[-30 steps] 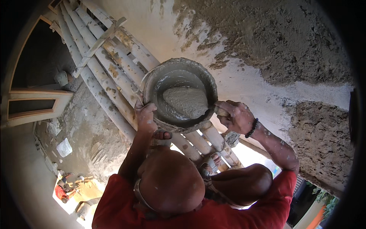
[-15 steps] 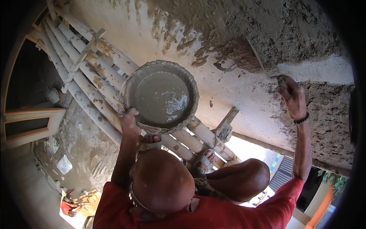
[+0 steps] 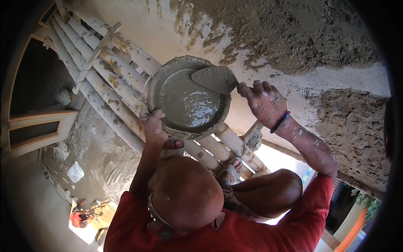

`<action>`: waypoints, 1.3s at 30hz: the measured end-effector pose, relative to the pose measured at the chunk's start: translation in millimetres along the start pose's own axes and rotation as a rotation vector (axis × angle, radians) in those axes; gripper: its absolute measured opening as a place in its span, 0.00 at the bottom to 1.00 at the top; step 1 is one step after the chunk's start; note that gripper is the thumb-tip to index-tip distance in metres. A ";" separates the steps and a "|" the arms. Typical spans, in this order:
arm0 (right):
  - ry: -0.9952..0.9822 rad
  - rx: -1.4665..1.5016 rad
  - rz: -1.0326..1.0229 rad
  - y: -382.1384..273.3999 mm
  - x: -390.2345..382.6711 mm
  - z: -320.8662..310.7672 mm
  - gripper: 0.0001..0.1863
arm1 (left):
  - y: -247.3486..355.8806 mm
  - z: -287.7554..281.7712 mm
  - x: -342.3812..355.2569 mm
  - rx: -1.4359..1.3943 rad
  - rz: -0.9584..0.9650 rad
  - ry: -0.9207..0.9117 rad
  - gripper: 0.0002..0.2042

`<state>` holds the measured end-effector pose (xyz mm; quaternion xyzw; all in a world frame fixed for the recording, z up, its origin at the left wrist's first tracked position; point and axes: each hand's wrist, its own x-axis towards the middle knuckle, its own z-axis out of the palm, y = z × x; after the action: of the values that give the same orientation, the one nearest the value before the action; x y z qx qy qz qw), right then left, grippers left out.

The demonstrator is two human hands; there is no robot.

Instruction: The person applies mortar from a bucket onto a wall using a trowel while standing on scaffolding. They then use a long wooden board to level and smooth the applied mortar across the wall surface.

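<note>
My left hand (image 3: 153, 126) is closed on the near left rim of a round, mortar-crusted bucket (image 3: 178, 63). Wet grey mortar (image 3: 180, 101) with a shiny surface fills much of it. In my right hand (image 3: 265, 103), spattered with mortar, is a trowel (image 3: 215, 79); my fingers curl at its handle end, and the handle itself is mostly hidden. Its mortar-coated blade lies over the bucket's far right rim, pointing left above the mortar. Beyond the bucket rises a wall (image 3: 294, 38), partly coated in rough grey plaster.
Under my feet runs a scaffold platform of round poles (image 3: 109, 86) with gaps between them, tied by a crosspiece (image 3: 97, 56). Far below lies the ground (image 3: 96, 155), where another person in red (image 3: 79, 219) is at work. A window frame (image 3: 35, 134) stands at left.
My right hand has swung left and down from the wall, bringing the trowel over the bucket. My left hand stays on the rim, and the bucket sits slightly farther right in view.
</note>
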<state>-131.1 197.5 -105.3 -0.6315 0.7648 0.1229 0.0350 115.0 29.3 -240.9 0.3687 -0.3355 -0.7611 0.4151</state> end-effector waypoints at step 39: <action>0.107 0.484 0.150 60.6 -90.5 -110.7 0.23 | -8.2 -21.6 8.2 0.145 -0.030 -0.009 0.14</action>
<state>-160.8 268.8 29.4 -0.5520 0.8173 -0.0951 0.1353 126.8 21.2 -260.8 0.3991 -0.3861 -0.7425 0.3745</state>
